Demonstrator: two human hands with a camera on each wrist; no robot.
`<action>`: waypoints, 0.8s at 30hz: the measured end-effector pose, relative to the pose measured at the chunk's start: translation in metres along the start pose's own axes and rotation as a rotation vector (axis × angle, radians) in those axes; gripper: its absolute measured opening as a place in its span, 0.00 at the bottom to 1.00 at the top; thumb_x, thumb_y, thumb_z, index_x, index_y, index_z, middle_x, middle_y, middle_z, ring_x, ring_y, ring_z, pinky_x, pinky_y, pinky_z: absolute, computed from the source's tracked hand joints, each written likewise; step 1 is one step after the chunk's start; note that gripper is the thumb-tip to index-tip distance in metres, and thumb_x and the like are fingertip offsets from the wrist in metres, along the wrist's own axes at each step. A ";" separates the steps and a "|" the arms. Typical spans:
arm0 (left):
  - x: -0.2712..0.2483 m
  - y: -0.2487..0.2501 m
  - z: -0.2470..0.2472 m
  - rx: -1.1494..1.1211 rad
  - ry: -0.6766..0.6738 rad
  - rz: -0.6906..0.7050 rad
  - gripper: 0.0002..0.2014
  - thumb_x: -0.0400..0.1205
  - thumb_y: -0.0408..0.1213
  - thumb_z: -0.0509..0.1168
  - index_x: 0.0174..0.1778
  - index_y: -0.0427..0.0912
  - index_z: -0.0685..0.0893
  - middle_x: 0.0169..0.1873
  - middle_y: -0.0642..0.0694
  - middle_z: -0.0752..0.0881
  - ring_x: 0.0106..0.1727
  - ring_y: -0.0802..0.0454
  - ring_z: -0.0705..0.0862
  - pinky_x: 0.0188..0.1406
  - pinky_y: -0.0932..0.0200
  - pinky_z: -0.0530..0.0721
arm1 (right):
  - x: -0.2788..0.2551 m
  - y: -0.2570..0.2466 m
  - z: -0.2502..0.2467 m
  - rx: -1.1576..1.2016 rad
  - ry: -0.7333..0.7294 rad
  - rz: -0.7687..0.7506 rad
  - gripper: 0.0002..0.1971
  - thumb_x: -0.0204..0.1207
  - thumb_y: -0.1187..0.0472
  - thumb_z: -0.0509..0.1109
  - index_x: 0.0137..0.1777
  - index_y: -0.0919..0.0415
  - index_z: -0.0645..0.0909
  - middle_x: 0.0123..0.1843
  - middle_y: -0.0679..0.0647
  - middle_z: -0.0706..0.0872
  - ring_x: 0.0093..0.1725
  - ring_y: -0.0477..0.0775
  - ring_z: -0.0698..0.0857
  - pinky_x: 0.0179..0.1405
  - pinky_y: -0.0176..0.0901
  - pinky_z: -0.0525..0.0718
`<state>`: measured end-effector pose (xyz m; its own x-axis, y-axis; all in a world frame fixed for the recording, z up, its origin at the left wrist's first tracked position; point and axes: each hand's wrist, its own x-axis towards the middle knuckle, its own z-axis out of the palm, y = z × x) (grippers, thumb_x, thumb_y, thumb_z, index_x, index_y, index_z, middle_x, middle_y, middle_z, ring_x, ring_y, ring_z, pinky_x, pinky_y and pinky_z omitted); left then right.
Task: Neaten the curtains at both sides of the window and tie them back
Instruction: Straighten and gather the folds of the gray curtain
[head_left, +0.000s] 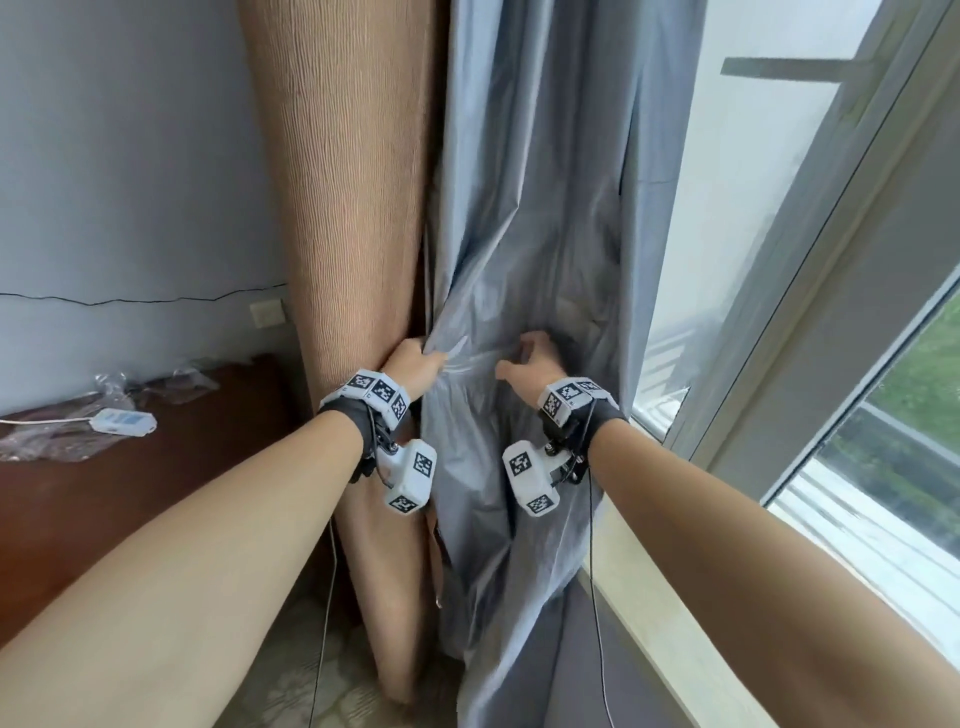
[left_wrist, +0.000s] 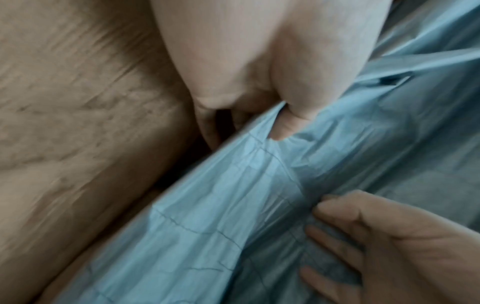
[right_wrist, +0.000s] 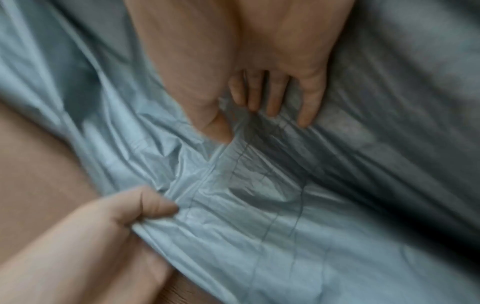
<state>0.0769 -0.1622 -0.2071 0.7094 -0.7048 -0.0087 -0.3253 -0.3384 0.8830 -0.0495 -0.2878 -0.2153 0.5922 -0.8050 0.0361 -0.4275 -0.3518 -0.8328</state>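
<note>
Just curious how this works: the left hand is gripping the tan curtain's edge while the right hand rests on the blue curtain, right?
Not quite. In the left wrist view the left hand grips the blue curtain, not the tan curtain. The right hand does rest on it.

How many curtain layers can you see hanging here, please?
2: a tan curtain on the left by the wall, and a blue-grey curtain on its right beside the window. Folds may hide more.

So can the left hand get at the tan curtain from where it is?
Probably yes: the left hand grips the blue curtain's edge right beside the tan curtain, nothing between, but it must let go first.
</note>
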 end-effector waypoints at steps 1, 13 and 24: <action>-0.003 0.001 -0.003 -0.060 -0.021 -0.019 0.03 0.76 0.30 0.63 0.37 0.38 0.78 0.33 0.44 0.78 0.40 0.46 0.78 0.37 0.58 0.74 | 0.001 0.000 0.001 0.049 -0.036 0.025 0.42 0.72 0.59 0.79 0.84 0.60 0.63 0.79 0.62 0.71 0.77 0.61 0.74 0.71 0.44 0.74; -0.011 -0.016 -0.017 -0.200 -0.115 0.043 0.23 0.77 0.38 0.75 0.67 0.40 0.82 0.58 0.47 0.87 0.61 0.49 0.85 0.69 0.54 0.79 | -0.008 -0.016 0.034 0.324 -0.043 -0.078 0.05 0.74 0.66 0.78 0.44 0.56 0.85 0.41 0.54 0.88 0.40 0.53 0.85 0.46 0.49 0.88; -0.015 -0.010 -0.006 0.053 -0.237 0.149 0.46 0.62 0.39 0.74 0.77 0.38 0.66 0.62 0.43 0.82 0.64 0.47 0.81 0.66 0.55 0.80 | -0.043 -0.033 0.025 -0.149 0.032 -0.358 0.11 0.68 0.66 0.75 0.32 0.50 0.80 0.32 0.47 0.87 0.40 0.55 0.88 0.44 0.49 0.86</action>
<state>0.0729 -0.1442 -0.2124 0.4877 -0.8730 0.0042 -0.4517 -0.2481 0.8570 -0.0433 -0.2297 -0.2034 0.7015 -0.6323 0.3288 -0.2935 -0.6767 -0.6752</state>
